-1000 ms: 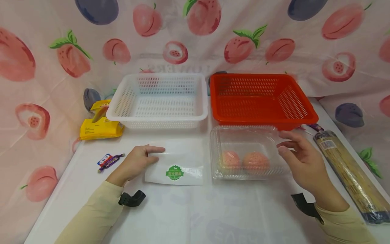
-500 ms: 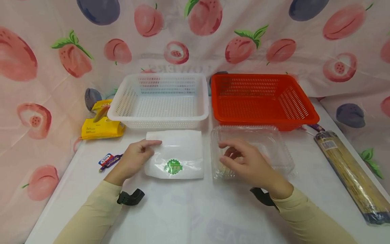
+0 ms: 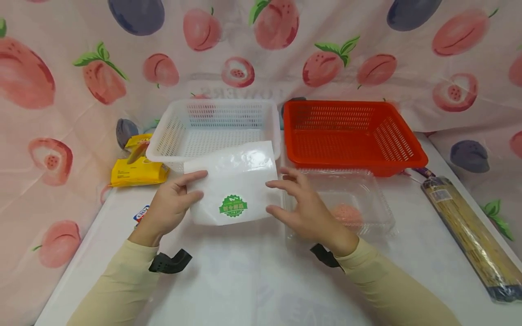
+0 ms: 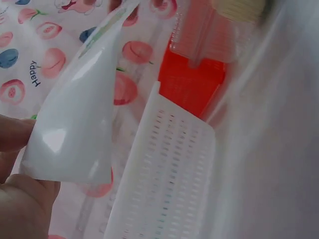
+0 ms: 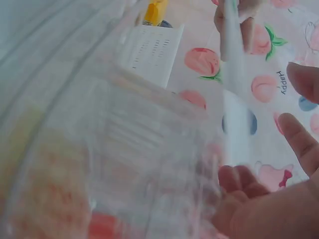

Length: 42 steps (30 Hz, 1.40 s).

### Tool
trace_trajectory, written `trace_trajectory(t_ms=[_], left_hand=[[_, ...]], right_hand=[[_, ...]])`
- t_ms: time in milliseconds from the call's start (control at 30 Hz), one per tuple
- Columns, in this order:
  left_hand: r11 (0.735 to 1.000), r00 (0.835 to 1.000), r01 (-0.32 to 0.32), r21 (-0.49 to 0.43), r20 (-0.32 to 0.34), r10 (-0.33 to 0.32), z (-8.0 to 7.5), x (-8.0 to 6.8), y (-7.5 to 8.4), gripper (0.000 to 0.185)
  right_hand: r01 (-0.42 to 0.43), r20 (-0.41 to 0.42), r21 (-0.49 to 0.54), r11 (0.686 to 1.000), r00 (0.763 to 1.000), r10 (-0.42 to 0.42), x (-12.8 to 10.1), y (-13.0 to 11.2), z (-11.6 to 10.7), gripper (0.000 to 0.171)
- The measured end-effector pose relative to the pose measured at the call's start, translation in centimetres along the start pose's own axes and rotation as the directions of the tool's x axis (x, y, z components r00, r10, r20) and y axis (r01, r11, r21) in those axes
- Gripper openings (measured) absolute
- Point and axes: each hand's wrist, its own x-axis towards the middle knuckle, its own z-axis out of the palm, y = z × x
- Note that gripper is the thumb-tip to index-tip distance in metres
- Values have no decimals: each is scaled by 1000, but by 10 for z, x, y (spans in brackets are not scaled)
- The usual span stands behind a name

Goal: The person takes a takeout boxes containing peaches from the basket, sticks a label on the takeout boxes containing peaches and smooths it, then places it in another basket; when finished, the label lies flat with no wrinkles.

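Note:
A white paper bag (image 3: pixel 232 181) with a green printed seal is raised off the table in the head view, its top edge overlapping the white basket. My left hand (image 3: pixel 171 203) pinches the bag's left edge between thumb and fingers; the left wrist view shows the bag (image 4: pixel 75 119) bent there. At the bag's right edge, my right hand (image 3: pixel 311 210) has its fingers spread, and I cannot tell whether they touch it. Beneath that hand lies a clear plastic clamshell box (image 3: pixel 375 199) with a pink round item (image 3: pixel 346 214) showing; the hand hides part of the box.
A white perforated basket (image 3: pixel 175 122) and a red one (image 3: pixel 355 160) stand at the back. Yellow packaging (image 3: pixel 138 172) lies at the left, near a small blue-and-red wrapper (image 3: pixel 141 213). A long clear pack of pale strands (image 3: pixel 469 231) lies along the right side.
The right hand has moved left from the clamshell box's right side to the bag's right edge. The bag, formerly flat on the table, has risen and opened out with the left hand holding it.

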Motion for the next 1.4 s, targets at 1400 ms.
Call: trace_trajectory(t_ms=[1400], left_hand=[[998, 999, -24, -57, 30, 26, 27, -9, 4, 40]], right_hand=[[55, -141, 47, 997, 989, -48, 18, -3, 0, 46]])
